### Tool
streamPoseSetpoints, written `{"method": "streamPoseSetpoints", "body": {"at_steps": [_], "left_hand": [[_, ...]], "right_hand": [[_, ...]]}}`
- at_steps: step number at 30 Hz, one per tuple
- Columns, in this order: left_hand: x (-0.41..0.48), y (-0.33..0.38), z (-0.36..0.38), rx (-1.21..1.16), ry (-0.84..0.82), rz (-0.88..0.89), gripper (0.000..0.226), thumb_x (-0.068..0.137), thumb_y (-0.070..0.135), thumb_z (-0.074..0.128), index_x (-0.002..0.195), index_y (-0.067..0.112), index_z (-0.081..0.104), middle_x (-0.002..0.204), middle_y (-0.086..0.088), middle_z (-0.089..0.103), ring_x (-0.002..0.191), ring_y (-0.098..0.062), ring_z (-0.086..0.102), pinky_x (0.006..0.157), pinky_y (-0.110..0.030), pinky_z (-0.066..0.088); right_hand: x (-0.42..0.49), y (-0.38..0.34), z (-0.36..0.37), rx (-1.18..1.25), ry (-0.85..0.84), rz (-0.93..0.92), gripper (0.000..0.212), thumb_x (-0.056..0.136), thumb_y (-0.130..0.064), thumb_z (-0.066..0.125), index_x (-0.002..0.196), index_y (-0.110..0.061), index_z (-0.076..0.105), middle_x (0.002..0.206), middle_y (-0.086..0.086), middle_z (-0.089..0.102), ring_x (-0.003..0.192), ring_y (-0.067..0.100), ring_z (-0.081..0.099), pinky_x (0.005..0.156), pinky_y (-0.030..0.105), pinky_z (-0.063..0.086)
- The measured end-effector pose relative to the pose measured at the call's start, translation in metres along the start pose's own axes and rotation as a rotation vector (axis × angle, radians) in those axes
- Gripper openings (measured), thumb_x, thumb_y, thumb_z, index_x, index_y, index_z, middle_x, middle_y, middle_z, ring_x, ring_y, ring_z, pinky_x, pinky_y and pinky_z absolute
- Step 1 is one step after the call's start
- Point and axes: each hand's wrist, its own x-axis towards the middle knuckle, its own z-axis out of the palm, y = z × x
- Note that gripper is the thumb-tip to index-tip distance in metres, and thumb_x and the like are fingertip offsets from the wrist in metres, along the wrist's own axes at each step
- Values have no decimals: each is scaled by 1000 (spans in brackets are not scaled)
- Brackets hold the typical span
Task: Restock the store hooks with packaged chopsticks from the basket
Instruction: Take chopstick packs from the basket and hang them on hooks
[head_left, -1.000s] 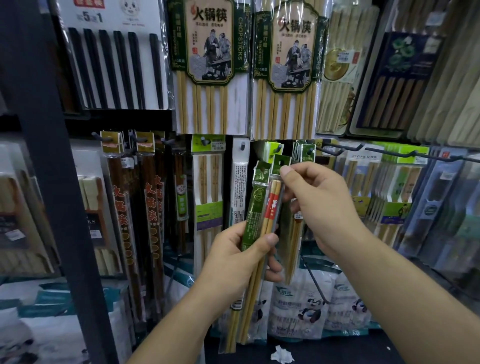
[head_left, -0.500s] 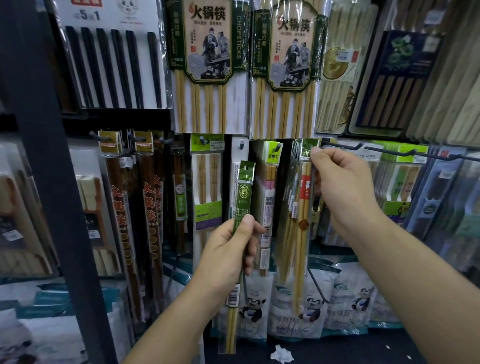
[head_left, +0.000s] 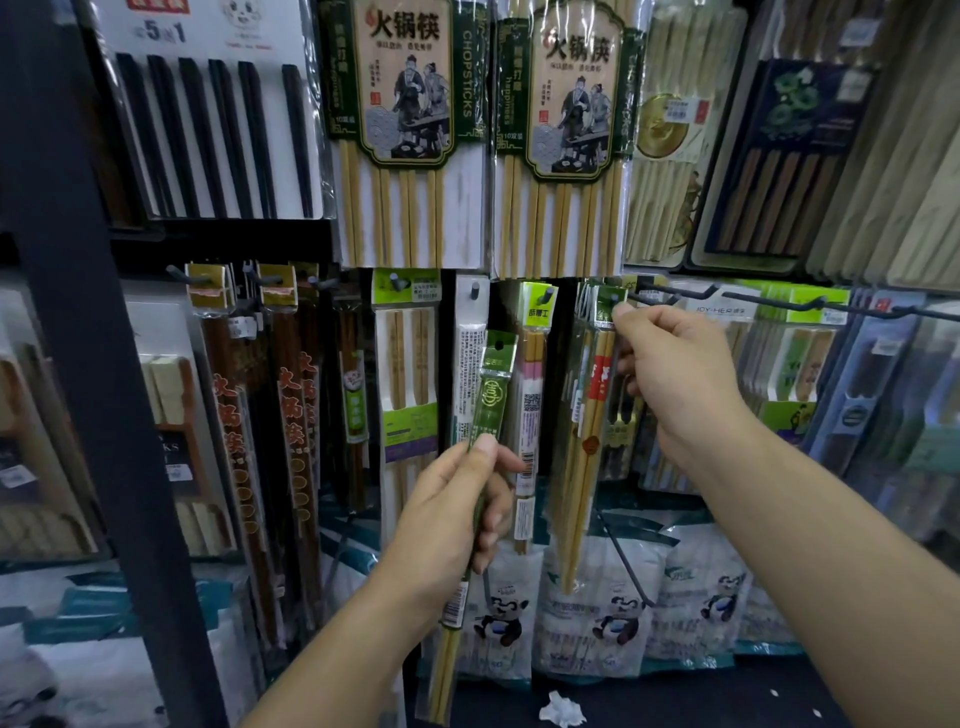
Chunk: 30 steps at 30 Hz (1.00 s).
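Chopstick pack (head_left: 589, 431), red-banded, was found at centre right of the frame, hanging among like packs. Its green header card was pinched at the top by the right hand (head_left: 675, 379), thumb and forefinger closed on the card and the remaining fingers curled behind it. The card was held at the tip of a hook peg (head_left: 615, 298). Whether the hole had been fully seated could not be determined.

A second pack, the green-sleeved pack (head_left: 492, 395), was held upright at lower centre by the left hand (head_left: 447, 525), fingers wrapped round its middle and thumb pressed on its front. Its hang hole was noted free of any hook. The basket was not in view.

The hanging step was judged to be in hand. The next move was judged to call for the header to be pushed back along the peg and released, and the green-sleeved pack then to be raised to a matching hook.
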Motion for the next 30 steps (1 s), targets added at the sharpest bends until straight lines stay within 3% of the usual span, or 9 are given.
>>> {"method": "streamPoseSetpoints", "body": {"at_steps": [8, 10, 13, 18, 21, 24, 26, 28, 30], "left_hand": [[0, 1, 4, 50, 38, -14, 17, 109, 17, 41, 94, 13, 49, 68, 0, 54, 53, -13, 46, 43, -27, 35], [0, 2, 7, 68, 29, 15, 18, 108, 16, 45, 93, 11, 53, 71, 0, 57, 57, -14, 53, 45, -28, 43], [3, 4, 14, 53, 1, 51, 24, 106, 15, 51, 86, 19, 64, 71, -3, 59, 62, -14, 60, 52, -33, 56], [18, 8, 31, 113, -47, 106, 22, 104, 15, 57, 86, 20, 67, 72, 6, 63, 69, -17, 68, 64, -36, 63], [31, 10, 41, 216, -42, 153, 26, 101, 24, 62, 83, 40, 71, 73, 16, 63, 75, -21, 69, 75, -41, 64], [41, 14, 46, 349, -10, 214, 14, 89, 43, 63, 84, 55, 68, 70, 22, 57, 71, -1, 58, 73, -19, 52], [46, 15, 49, 393, -13, 213, 8, 88, 46, 61, 89, 45, 69, 71, 15, 58, 69, -3, 56, 70, -21, 50], [49, 16, 53, 414, -11, 212, 15, 91, 44, 62, 96, 32, 70, 80, -4, 64, 76, -20, 61, 74, -34, 54], [53, 17, 57, 406, 12, 230, 9, 97, 35, 64, 102, 29, 68, 82, -6, 63, 73, -17, 59, 72, -35, 52]], "right_hand": [[1, 11, 0, -58, 24, -17, 36, 96, -34, 67, 83, 0, 67, 70, 5, 61, 61, 8, 56, 71, 29, 52], [-4, 14, -4, -87, 41, -55, 25, 95, -33, 69, 78, -14, 68, 62, -10, 61, 56, -2, 54, 66, 25, 47], [-14, 15, -11, -122, -6, -139, 15, 95, -30, 69, 80, -26, 70, 65, -11, 65, 58, -5, 55, 58, 18, 46], [-19, 2, -13, -15, -176, -168, 19, 98, -26, 64, 82, -27, 74, 77, -6, 74, 61, -1, 61, 52, 10, 45], [-14, -2, -14, -16, -197, -177, 19, 97, -26, 66, 79, -26, 73, 73, -8, 73, 61, 2, 62, 51, 11, 44], [-10, -3, -15, -21, -192, -180, 21, 96, -29, 68, 76, -27, 72, 66, -7, 67, 61, 4, 61, 51, 12, 44], [-6, -4, -15, -11, -173, -155, 23, 96, -29, 67, 74, -26, 70, 61, -8, 64, 59, 3, 59, 50, 13, 44], [-1, -6, -14, -25, -134, -128, 27, 97, -29, 67, 70, -24, 68, 58, -9, 61, 56, 4, 56, 51, 16, 43], [2, -7, -13, -53, -100, -111, 28, 97, -30, 65, 73, -17, 68, 60, -2, 57, 58, 9, 53, 57, 23, 43]]}}
